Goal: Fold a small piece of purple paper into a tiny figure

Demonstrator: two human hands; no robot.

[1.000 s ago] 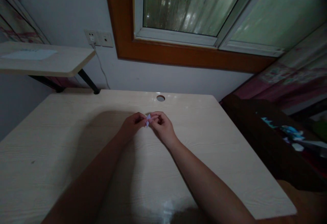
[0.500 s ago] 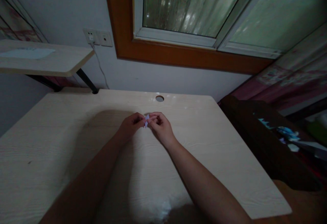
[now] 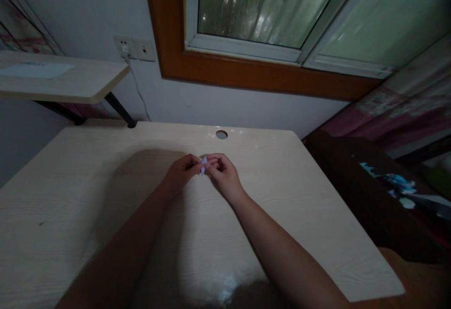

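A small piece of folded light-purple paper (image 3: 203,164) is pinched between my two hands, just above the far middle of the pale wood-grain desk (image 3: 282,196). My left hand (image 3: 181,172) grips its left side with thumb and forefinger. On the right side, the thumb and fingertips of my right hand (image 3: 223,173) close on it. The fingers hide much of the paper, so its full shape does not show.
A round cable hole (image 3: 221,134) lies beyond my hands near the wall. At the left a raised shelf (image 3: 98,79) bears a white sheet (image 3: 38,69). Past the desk's right edge stands a dark wooden piece of furniture (image 3: 352,196) with blue items (image 3: 400,183) on it.
My hands hold the paper in nearly the same place, with only slight finger movement. The view has shifted a little.
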